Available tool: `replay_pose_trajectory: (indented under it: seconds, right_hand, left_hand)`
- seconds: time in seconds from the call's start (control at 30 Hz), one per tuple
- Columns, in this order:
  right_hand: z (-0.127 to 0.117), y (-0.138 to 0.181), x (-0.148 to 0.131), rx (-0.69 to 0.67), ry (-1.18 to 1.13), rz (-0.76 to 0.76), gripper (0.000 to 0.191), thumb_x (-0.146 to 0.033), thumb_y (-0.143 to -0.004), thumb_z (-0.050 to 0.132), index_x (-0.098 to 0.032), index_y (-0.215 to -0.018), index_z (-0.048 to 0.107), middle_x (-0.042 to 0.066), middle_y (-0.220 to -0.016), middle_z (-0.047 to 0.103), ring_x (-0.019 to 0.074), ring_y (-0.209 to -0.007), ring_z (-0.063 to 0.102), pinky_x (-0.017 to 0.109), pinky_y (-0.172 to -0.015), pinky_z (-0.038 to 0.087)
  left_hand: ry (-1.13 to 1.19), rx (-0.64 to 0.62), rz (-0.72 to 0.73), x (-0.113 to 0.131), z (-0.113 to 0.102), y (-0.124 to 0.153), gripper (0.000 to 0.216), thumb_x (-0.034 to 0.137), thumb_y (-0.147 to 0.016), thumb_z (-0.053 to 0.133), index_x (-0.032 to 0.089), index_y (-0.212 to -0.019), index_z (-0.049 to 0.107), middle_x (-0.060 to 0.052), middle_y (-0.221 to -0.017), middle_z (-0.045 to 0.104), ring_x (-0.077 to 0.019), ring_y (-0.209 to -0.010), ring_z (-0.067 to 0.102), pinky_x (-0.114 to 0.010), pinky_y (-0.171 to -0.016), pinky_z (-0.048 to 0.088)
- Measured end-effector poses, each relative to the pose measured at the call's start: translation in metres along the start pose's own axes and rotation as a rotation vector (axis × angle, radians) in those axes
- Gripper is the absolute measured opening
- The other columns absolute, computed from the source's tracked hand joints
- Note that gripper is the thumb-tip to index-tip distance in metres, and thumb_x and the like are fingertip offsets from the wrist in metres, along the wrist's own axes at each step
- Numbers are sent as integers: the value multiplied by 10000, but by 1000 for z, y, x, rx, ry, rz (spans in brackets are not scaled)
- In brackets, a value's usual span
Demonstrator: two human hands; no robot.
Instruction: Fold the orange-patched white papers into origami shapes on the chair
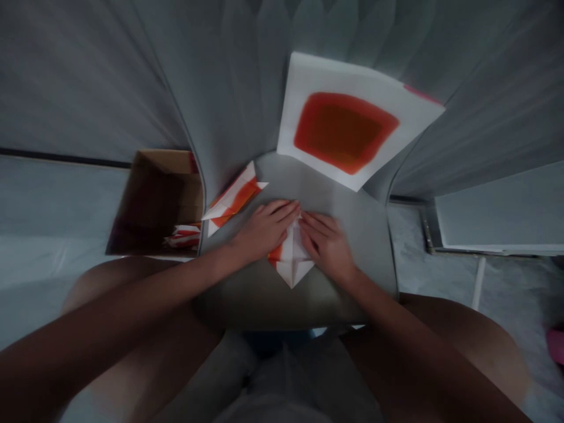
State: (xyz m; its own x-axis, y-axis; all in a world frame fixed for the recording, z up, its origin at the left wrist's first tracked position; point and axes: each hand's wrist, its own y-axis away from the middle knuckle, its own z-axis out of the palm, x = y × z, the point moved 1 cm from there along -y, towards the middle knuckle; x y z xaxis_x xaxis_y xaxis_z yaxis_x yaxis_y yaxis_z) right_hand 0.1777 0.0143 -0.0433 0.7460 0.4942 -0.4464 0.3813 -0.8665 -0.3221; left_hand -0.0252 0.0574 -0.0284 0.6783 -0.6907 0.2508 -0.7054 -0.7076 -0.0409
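Note:
A folded paper [293, 258], white with orange patches and a pointed lower tip, lies on the grey chair seat [370, 235] between my hands. My left hand [268, 226] holds its upper left side, fingers together and tips near the top fold. From the other side my right hand [328, 244] grips the upper right part with bent fingers, its tips close to those of the left. My hands cover much of the paper's upper half. Left of them, another folded white and orange paper [235, 197] rests at the seat's edge.
A white sheet with an orange-red square [346, 129] leans against the chair back [247, 88]. On the floor at left, an open cardboard box [145, 205] contains red and white folded paper [185, 236]. My knees flank the seat.

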Motion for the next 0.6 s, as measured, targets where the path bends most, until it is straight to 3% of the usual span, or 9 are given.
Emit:
replay_pose_trajectory:
  seconds: [0.13, 0.37, 0.6]
  right_hand:
    - [-1, -1, 5, 15, -23, -13, 313, -262, -1052, 523, -211, -1208, 789, 74, -1277, 771, 298, -1307, 630, 531, -1114, 497]
    - [-15, -4, 9, -136, 2, -52, 378, -307, -1087, 471, -237, -1378, 702, 63, -1363, 729, 309, -1431, 552, 625, -1254, 354]
    - [-35, 24, 9, -185, 69, -64, 376, -292, -1076, 509, -247, -1409, 676, 58, -1416, 695, 329, -1474, 510, 686, -1266, 320]
  left_hand:
    - [-37, -32, -10, 5, -3, -1, 551, 132, -1009, 473, 195, -1556, 504, -67, -1661, 451, -287, -1489, 438, -452, -1123, 452]
    - [-57, -21, -16, 7, -1, 0, 564, 109, -1006, 449, 191, -1561, 494, -75, -1663, 447, -288, -1497, 436, -452, -1105, 462]
    - [-58, -38, -24, 6, 2, 2, 582, 105, -1006, 432, 189, -1581, 466, -75, -1689, 403, -274, -1525, 409, -439, -1116, 449]
